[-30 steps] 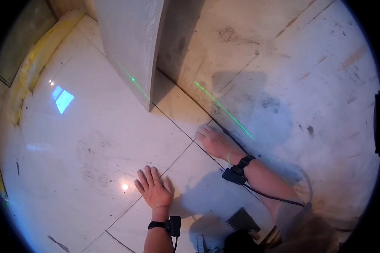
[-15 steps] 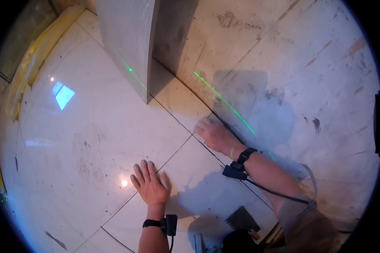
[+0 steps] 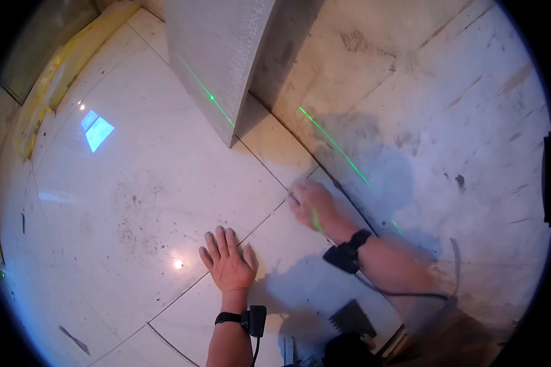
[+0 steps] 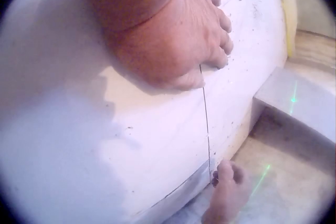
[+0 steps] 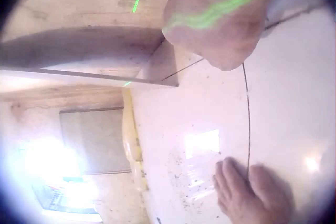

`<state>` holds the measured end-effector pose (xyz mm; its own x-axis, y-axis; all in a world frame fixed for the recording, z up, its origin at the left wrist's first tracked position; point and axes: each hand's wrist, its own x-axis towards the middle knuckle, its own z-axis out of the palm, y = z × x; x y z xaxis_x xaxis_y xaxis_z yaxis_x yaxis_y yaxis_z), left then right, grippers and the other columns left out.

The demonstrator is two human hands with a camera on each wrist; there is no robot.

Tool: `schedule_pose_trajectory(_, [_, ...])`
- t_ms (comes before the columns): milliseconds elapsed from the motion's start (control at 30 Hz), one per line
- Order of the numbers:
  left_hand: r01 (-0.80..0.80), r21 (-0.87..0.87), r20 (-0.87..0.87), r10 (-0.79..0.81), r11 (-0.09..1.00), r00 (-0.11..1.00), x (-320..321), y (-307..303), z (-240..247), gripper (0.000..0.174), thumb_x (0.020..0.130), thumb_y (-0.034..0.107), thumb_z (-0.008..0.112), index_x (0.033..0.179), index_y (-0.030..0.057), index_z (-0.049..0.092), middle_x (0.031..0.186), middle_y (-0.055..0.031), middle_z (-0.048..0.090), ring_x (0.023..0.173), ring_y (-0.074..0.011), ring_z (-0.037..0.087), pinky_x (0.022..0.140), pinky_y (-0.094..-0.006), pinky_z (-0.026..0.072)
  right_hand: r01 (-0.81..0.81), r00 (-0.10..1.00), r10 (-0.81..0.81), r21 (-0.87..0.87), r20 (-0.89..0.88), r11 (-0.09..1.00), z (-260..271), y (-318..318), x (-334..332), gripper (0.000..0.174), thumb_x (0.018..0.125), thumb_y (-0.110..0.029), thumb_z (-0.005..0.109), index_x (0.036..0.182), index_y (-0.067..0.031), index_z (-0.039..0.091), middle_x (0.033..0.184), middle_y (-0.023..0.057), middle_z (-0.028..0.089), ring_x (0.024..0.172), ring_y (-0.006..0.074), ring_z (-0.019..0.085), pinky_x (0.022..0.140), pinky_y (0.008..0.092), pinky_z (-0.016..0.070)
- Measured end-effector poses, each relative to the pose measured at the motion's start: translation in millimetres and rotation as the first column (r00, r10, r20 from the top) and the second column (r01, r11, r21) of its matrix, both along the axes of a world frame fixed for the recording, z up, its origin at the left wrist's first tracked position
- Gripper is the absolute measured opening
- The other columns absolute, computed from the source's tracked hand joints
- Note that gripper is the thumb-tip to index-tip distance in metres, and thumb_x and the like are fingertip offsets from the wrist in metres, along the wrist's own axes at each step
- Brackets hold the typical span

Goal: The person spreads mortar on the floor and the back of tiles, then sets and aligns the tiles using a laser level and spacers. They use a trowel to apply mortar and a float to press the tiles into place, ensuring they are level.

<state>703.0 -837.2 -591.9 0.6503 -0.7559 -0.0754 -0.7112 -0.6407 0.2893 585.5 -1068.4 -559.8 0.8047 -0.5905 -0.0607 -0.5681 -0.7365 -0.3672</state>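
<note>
- Nearest the body, a dark flat trowel with a toothed edge (image 3: 353,317) and a narrow, pale, ruler-like strip (image 3: 289,350) lie on the floor, probably parked there to be within reach yet out from under the hands.
- The left hand (image 3: 231,269) rests palm down with its fingers spread, holding nothing. It lies across the thin dark seam (image 3: 177,298) between two large glossy white floor tiles (image 3: 300,235), seemingly to prop the leaning body and perhaps to feel whether both edges sit level.
- Further off, the right hand (image 3: 315,205) is at the far end of that seam, where another joint crosses it. Its fingers are curled in; blur hides whether they pinch anything small. So close a position suggests attention to the joint itself.
- Beyond the right hand, a bright green laser line (image 3: 333,145) slants over a stained buff surface (image 3: 447,122), likely cast as an alignment reference.
- Ahead, a tall grey flat panel (image 3: 217,61) stands with its lower corner at the tiles; what supports it cannot be told.
- Farthest, crumpled yellowish plastic sheeting (image 3: 55,79) runs along the tiles' far edge, perhaps as protection.
</note>
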Motion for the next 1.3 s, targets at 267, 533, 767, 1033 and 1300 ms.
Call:
schedule_pose_trajectory(267, [0.005,-0.004,-0.032,-0.006,1.000,0.999,0.2,2.4,0.7,0.064,0.091,0.039,0.051,0.145,0.0059,0.042,0.157,-0.0137,0.035,0.149,-0.0373,0.019,0.120,-0.0551,0.0073,0.198,0.980,-0.199,0.062,0.017,0.978,-25.2,58.2,21.4,0.017,0.088,-0.021,0.061,0.082,-0.0052,0.065,0.088,0.0130,0.067,0.084,0.0354,0.065,0.074,0.0475,0.0518])
schedule_pose_trajectory(533, [-0.004,-0.004,-0.022,0.004,1.000,1.000,-2.5,1.2,3.3,0.063,0.091,0.039,0.053,0.144,0.0056,0.045,0.156,-0.0127,0.036,0.149,-0.0368,0.020,0.120,-0.0555,0.0064,0.219,0.974,-0.207,0.162,-0.089,0.962,-29.3,52.9,27.6,0.018,0.087,-0.020,0.058,0.086,-0.0026,0.062,0.085,0.0175,0.067,0.081,0.0389,0.066,0.071,0.0497,0.0521])
schedule_pose_trajectory(767, [-0.010,-0.017,-0.029,0.009,1.000,1.000,0.3,4.5,-2.9,0.064,0.090,0.041,0.053,0.144,0.0072,0.045,0.156,-0.0111,0.037,0.149,-0.0366,0.020,0.120,-0.0556,0.0063,0.226,0.971,-0.215,0.121,-0.100,0.967,-31.1,27.9,18.8,0.021,0.087,-0.019,0.055,0.087,-0.0002,0.063,0.092,0.0224,0.067,0.085,0.0411,0.066,0.076,0.0504,0.0522])
schedule_pose_trajectory(1033, [0.004,-0.022,-0.044,-0.005,1.000,0.999,2.7,5.5,0.8,0.064,0.091,0.040,0.051,0.145,0.0057,0.043,0.157,-0.0134,0.035,0.149,-0.0372,0.019,0.120,-0.0548,0.0068,0.210,0.973,-0.192,0.145,-0.129,0.967,-30.3,-14.6,3.6,0.022,0.089,-0.023,0.054,0.091,-0.0045,0.065,0.095,0.0183,0.068,0.090,0.0392,0.065,0.079,0.0489,0.0512])
schedule_pose_trajectory(1300, [0.007,-0.015,-0.036,-0.008,1.000,0.999,2.1,3.8,-2.3,0.064,0.091,0.039,0.052,0.145,0.0053,0.043,0.156,-0.0140,0.036,0.149,-0.0376,0.020,0.120,-0.0550,0.0080,0.167,0.984,-0.139,0.315,-0.110,0.934,-22.5,-32.8,-6.6,0.025,0.090,-0.029,0.057,0.094,-0.0064,0.067,0.095,0.0182,0.069,0.093,0.0389,0.064,0.079,0.0467,0.0505])
